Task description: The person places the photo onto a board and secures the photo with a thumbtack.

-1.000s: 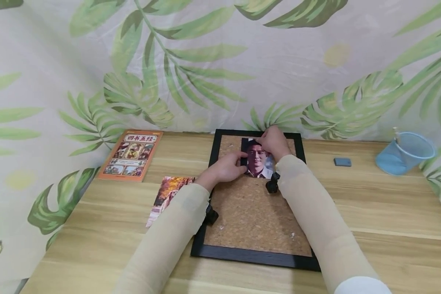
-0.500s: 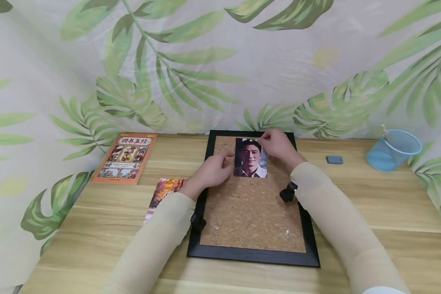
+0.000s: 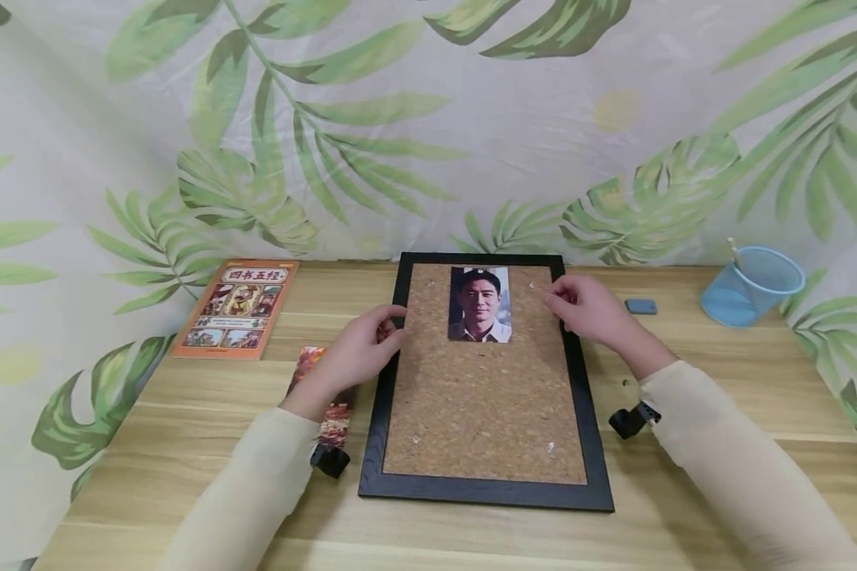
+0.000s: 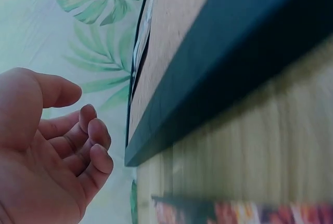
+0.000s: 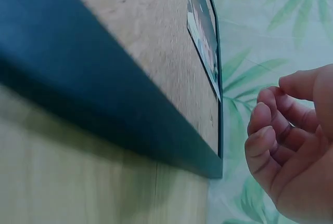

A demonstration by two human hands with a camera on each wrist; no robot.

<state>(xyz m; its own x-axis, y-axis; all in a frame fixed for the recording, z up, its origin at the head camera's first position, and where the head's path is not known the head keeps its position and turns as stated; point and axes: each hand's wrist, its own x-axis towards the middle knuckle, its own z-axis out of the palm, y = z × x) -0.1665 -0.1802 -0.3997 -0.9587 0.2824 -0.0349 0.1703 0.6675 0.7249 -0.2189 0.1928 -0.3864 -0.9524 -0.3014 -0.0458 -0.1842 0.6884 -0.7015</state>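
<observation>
A portrait photo lies flat on the upper part of a black-framed cork board, with a small white pin at its top edge. My left hand is above the frame's left side, apart from the photo. In the left wrist view, that hand's fingers are loosely bent and hold nothing. Over the right side of the frame is my right hand. The right wrist view shows its thumb close to the fingertips, with nothing visible between them. A second, autumn-coloured photo lies left of the board, partly hidden by my left hand and wrist.
An orange book lies at the back left of the wooden table. To the board's right are a blue eraser and a blue mesh pen cup with a stick in it. Leaf-patterned cloth rises behind the table.
Both hands have moved away from the portrait photo, left hand to the left and right hand to the right. The photo stays on the board. The view has shifted slightly.
</observation>
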